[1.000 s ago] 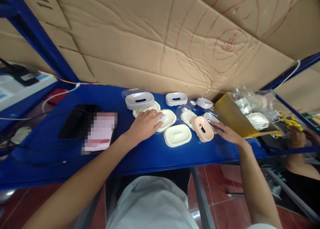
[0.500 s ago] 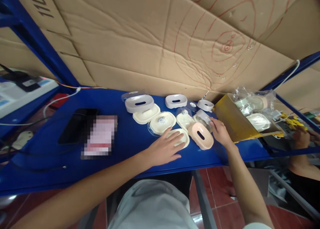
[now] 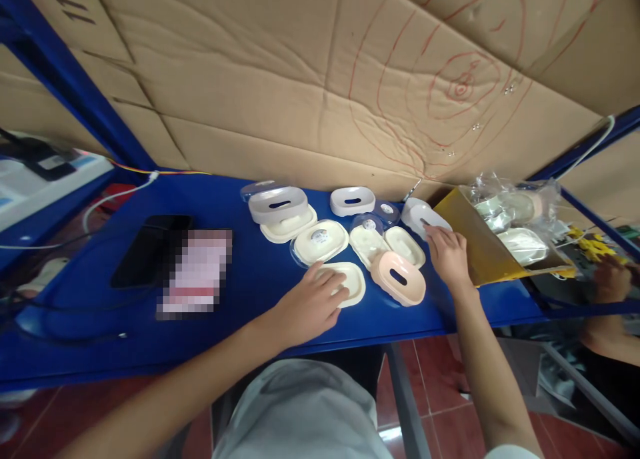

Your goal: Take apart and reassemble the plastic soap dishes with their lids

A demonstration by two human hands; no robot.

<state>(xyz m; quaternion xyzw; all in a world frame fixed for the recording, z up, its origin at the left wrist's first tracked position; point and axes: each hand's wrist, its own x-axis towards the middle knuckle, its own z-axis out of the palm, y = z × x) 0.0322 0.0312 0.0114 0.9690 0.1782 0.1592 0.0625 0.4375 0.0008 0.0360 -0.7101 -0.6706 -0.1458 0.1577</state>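
My left hand [image 3: 310,303] bends its fingers over the left side of a cream oval tray [image 3: 354,282], which lies near the table's front edge. My right hand [image 3: 449,253] has its fingertips closed on the near end of a white oval shell with a slot [image 3: 419,213]. Between the hands sits a peach slotted shell [image 3: 399,279]. Behind it lie a cream tray [image 3: 406,247] and another cream tray [image 3: 368,242] partly under a clear lid. To the left is a cream tray with a round label [image 3: 321,240]. My left thumb's contact is unclear.
More white slotted shells [image 3: 353,201] stand along the cardboard wall [image 3: 280,79]. At right a yellow-edged carton [image 3: 467,245] holds plastic-wrapped pieces [image 3: 520,209]. Two phone-like objects, one a black phone [image 3: 150,252], lie at left. A co-worker's hand [image 3: 613,279] shows far right.
My left hand has drawn the cream tray leftward from the peach shell, its fingers now more bent. My right hand has moved from a clear lid to the white shell, now shifted nearer and turned.
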